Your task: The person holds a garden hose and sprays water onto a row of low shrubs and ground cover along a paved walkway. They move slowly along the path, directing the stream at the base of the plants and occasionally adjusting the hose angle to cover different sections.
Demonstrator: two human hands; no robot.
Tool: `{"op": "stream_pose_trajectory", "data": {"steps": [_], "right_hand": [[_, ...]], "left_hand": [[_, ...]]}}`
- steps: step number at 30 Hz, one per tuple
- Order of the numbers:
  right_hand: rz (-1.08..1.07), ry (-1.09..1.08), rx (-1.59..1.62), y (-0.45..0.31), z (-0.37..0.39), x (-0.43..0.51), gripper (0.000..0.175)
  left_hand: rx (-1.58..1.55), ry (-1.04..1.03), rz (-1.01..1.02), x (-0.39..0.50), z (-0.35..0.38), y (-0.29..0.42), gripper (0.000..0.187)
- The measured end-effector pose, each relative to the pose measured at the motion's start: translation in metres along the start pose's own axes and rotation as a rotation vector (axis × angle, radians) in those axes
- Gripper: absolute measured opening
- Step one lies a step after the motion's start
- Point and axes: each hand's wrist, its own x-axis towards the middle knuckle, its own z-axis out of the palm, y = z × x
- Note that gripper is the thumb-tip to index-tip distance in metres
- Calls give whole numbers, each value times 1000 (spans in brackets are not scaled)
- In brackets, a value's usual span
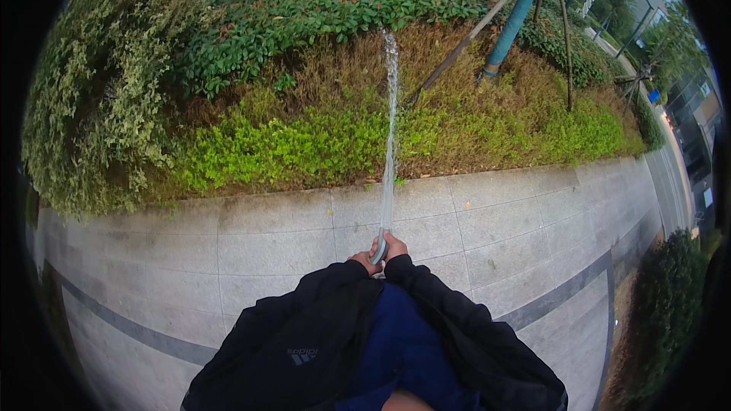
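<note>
Both my hands grip a grey hose [379, 250] close to its open end, just in front of my body. My left hand [365, 261] holds it lower down, and my right hand [395, 246] wraps it near the mouth. A stream of water [390, 125] shoots straight ahead from the hose, over the paving, and reaches the top of the brown, dry-looking shrubs [342, 68] where the green leafy hedge [320, 5] begins. Low bright-green shrubs [274, 148] grow along the bed's near side. The rest of the hose is hidden by my hands and jacket.
Grey stone paving [274, 211] runs along the planted bed. A tree trunk wrapped in blue-green material [514, 23] stands at the right, braced by wooden poles [474, 34]. A tall variegated bush [108, 80] fills the left, a dark hedge [662, 302] the lower right. A road lies far right.
</note>
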Motion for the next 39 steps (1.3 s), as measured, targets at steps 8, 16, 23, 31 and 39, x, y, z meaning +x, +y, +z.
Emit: {"op": "stream_pose_trajectory", "data": {"steps": [8, 16, 23, 31, 39], "right_hand": [[3, 21, -42, -2, 18, -8, 36], [55, -117, -253, 14, 28, 0, 35], [125, -181, -434, 13, 52, -8, 33], [162, -251, -647, 11, 65, -10, 34], [147, -290, -722, 12, 72, -13, 35]], "left_hand": [[-25, -50, -59, -8, -8, -1, 54], [-83, -50, -22, 18, 18, -50, 60], [-324, -44, 129, -4, 7, -48, 49], [-329, -57, 146, 32, 31, -81, 48], [-405, -9, 58, -13, 4, -58, 48]]}}
